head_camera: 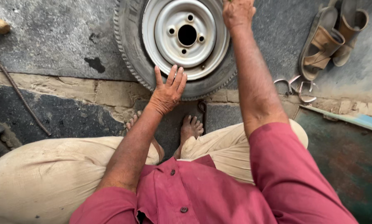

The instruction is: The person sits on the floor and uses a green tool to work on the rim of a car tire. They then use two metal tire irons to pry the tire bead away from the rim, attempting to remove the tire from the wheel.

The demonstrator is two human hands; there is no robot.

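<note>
Squatting over the small black rubber tyre on its white steel rim, which lay flat on the grey concrete floor just ahead of our bare feet, we had both hands on it. Our left hand was nearer, fingers spread and flat on the near sidewall, gripping nothing. Our right hand reached across to the far side; it looked curled, but the frame edge cut off what it held. Brown sandals sat well apart, to the right.
</note>
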